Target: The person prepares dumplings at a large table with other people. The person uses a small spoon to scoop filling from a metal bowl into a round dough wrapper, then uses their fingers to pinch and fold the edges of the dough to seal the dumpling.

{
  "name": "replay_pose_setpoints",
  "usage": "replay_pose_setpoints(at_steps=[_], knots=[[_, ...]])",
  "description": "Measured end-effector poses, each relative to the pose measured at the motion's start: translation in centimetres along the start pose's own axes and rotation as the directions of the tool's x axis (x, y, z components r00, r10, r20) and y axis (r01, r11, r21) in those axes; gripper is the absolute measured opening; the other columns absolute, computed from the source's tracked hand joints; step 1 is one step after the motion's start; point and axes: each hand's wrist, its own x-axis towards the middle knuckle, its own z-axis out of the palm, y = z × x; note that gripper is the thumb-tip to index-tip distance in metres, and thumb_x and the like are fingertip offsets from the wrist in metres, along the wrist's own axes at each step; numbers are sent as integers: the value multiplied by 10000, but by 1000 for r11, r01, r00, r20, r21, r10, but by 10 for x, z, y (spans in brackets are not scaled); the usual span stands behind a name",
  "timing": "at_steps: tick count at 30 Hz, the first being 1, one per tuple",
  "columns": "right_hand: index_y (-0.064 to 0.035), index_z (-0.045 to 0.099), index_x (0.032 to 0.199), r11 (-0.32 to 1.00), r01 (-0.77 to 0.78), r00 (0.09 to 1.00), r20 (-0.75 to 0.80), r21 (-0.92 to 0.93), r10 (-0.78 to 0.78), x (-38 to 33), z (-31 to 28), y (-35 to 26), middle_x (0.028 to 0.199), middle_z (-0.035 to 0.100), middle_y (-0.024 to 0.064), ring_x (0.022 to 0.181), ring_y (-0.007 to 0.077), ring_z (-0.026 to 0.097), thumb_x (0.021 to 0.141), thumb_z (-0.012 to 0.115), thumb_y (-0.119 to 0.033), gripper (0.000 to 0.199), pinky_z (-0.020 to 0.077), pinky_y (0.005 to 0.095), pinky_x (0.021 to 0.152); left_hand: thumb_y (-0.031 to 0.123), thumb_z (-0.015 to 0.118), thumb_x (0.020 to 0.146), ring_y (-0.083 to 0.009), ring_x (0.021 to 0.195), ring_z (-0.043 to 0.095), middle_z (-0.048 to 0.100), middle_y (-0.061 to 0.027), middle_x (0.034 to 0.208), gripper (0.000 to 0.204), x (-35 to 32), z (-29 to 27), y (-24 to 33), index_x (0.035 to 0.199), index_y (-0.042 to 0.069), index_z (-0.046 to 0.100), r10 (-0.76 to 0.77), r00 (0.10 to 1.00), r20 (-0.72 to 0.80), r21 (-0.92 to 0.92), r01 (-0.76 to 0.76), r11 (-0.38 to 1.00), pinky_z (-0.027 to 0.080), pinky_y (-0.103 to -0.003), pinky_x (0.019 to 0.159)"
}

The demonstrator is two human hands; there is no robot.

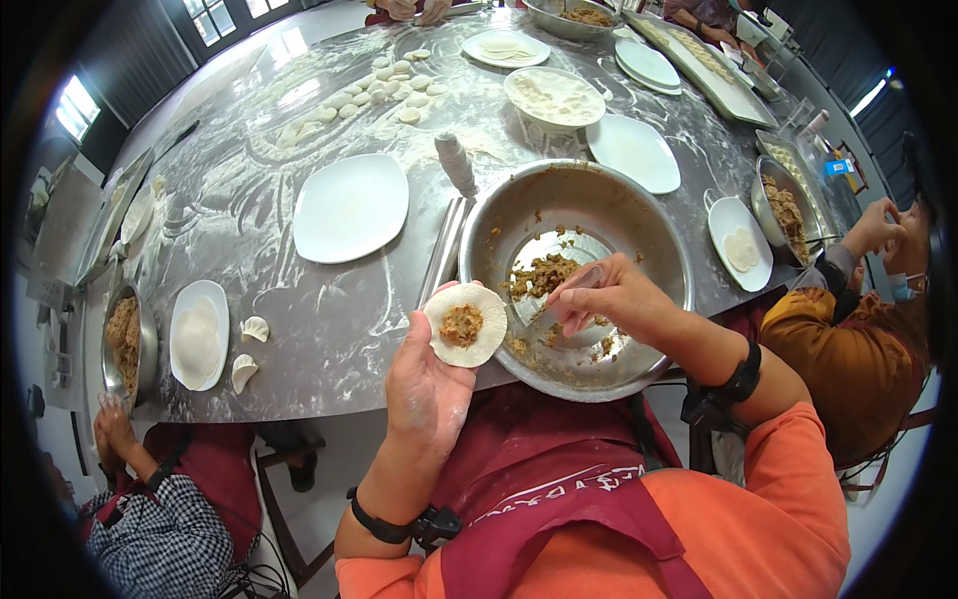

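Observation:
On my left hand [424, 404], palm up with the thumb at its edge, rests a round dumpling wrapper [489, 337]. A small mound of brown filling [461, 324] lies at the wrapper's middle. My right hand [621, 302] grips a small utensil [587, 281] with a pale, see-through handle; its lower end points into the bowl and its exact kind is unclear. Below that hand stands a wide steel bowl [674, 240], with chopped filling [547, 277] on its bottom and smears up its wall.
Left of the bowl are a rolling pin [446, 250] and a square white plate [351, 208]. Farther off lie several dough rounds [374, 92] and a plate of flour [554, 98]. Two folded dumplings [249, 349] sit near a neighbour's oval plate [200, 334]. Co-workers sit on both sides.

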Motion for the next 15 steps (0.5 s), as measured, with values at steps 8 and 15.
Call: replay_pose_setpoints(at_steps=[8, 15], knots=[[103, 782, 1232, 803, -291, 955, 203, 521, 215, -7, -31, -5, 965, 835, 222, 787, 276, 823, 1072, 737, -114, 273, 658, 391, 790, 382, 491, 1237, -316, 1516, 581, 617, -205, 1587, 586, -2, 19, 4, 1601, -77, 490, -12, 1000, -19, 49, 13, 999, 444, -491, 1315], [121, 728, 1309, 695, -81, 992, 125, 714, -12, -38, -42, -30, 1049, 829, 240, 881, 269, 832, 1099, 718, -138, 334, 673, 394, 861, 364, 407, 1256, -362, 1549, 546, 576, -261, 1623, 586, 1, 56, -8, 1607, -102, 461, -128, 992, -15, 23, 128, 991, 417, -529, 1340]])
